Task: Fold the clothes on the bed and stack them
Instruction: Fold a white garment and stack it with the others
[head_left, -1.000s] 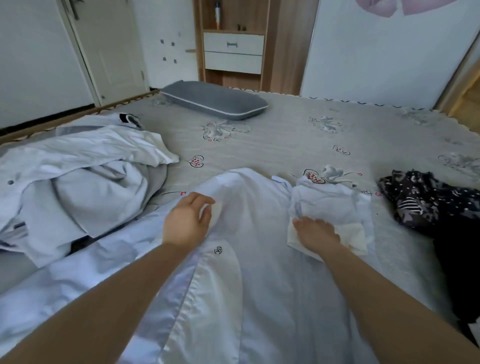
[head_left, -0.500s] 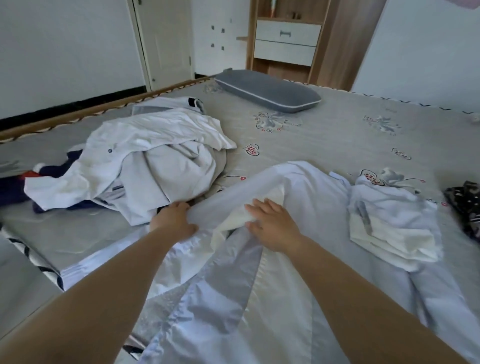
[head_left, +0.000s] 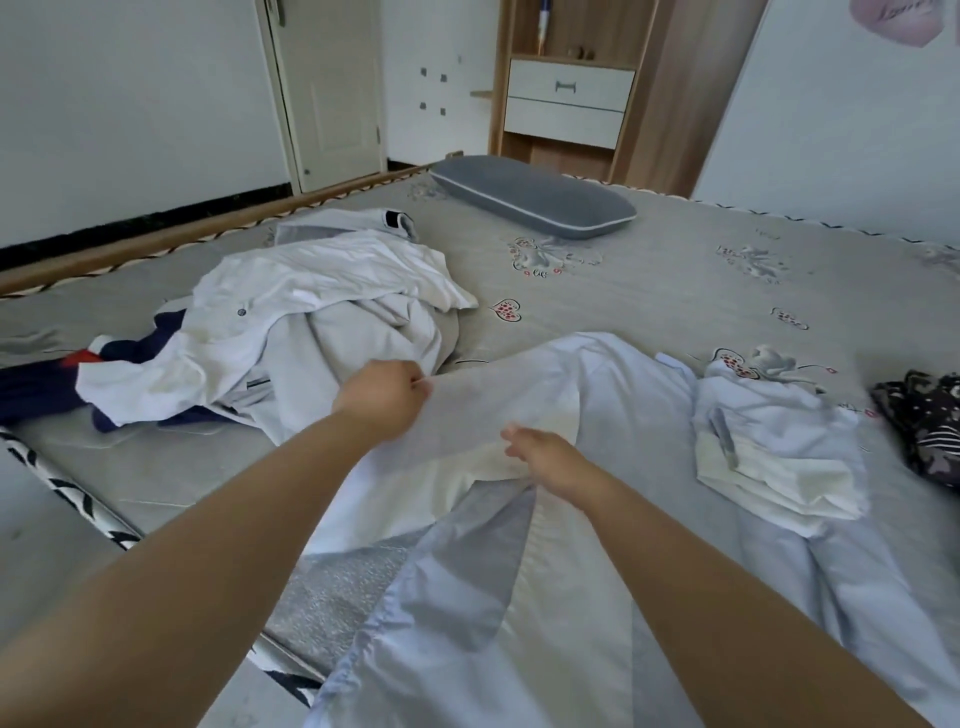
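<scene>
Sleeve cloth of the pale blue garment (head_left: 613, 395) stretches between both hands on the bed (head_left: 675, 291). The left hand (head_left: 382, 397) has its fingers curled and pinches the sleeve's end, with the cloth running away from it to its right. The right hand (head_left: 545, 460) lies lower and nearer the person, fingers loosely bent and resting on the white inner lining just below the lifted strip; whether it actually grips the cloth cannot be told. The garment's long axis runs from its top, beyond and right of the right hand, down toward the person at the bed's near edge. The sleeve itself points leftward, toward the left hand. Just beyond and left of the left hand sits the heap of unfolded white and grey clothes (head_left: 311, 322). Right of the right hand, a folded pale bundle (head_left: 779, 452) rests on the garment's other side. Farther right lies a dark patterned garment (head_left: 924, 421). A grey pillow (head_left: 535, 197) lies well beyond both hands.
</scene>
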